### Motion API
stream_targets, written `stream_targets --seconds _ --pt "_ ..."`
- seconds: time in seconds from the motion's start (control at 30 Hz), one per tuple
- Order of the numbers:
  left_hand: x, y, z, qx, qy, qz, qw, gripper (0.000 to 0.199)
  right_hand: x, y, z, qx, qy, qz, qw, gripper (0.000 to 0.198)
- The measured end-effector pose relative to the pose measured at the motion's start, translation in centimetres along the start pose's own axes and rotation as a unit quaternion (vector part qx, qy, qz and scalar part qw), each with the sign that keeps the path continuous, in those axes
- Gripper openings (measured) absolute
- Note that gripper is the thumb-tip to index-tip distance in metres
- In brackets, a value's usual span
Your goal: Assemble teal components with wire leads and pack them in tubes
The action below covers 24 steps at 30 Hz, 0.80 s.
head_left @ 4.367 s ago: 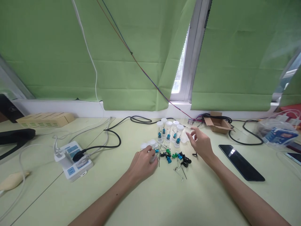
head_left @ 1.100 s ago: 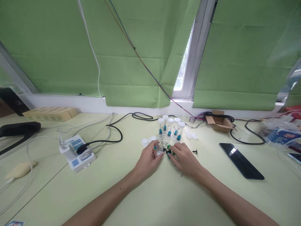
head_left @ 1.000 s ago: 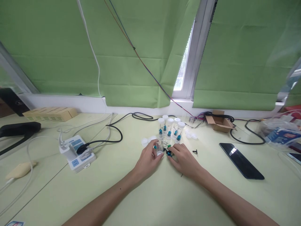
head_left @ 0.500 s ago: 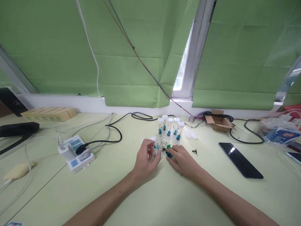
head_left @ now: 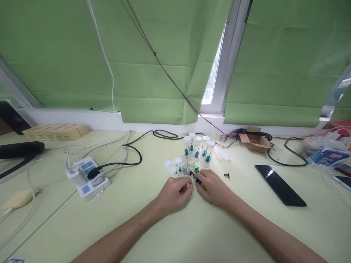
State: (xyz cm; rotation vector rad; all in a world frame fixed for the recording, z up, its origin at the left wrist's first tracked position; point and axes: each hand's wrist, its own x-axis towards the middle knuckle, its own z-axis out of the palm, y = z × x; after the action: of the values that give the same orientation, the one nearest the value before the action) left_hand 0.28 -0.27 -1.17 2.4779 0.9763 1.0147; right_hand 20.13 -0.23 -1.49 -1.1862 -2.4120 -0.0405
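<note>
My left hand rests on the table just in front of an uncapped clear vial. Its fingers are curled and thumb and fingertips come together; anything between them is too small to make out. To its right, my right hand has bent fingers closed at a small dark blue part; the fingertips are partly hidden. Beside them lie small black pieces and a green piece. Behind stand several clear vials with white caps, each holding a teal piece with a thin pin.
Loose white caps lie left of the vials, and more caps to the right. A black T-shaped piece and a phone lie rightward. A small cardboard box stands behind; a power strip with cables is on the left.
My left hand has let go of the clear vial and come down toward me, its fingers closing together. The vial stays upright. My right hand has barely moved.
</note>
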Motion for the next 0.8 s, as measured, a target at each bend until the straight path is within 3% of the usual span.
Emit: stream_targets --seconds 0.33,0.67,0.8 --pt "0.2 0.7 0.2 0.008 -0.118 -0.102 0.988 0.007 -0.1 -0.2 -0.1 0.069 0.040 -0.012 0.997 0.019" --pt "0.3 1.2 0.0 -0.011 -0.127 -0.130 0.983 0.023 -0.3 -0.8 -0.4 0.103 0.066 -0.060 0.991 0.022" --pt "0.3 1.1 0.1 -0.008 -0.118 -0.120 0.986 0.017 -0.4 -0.8 0.0 0.107 0.083 -0.082 0.987 0.022"
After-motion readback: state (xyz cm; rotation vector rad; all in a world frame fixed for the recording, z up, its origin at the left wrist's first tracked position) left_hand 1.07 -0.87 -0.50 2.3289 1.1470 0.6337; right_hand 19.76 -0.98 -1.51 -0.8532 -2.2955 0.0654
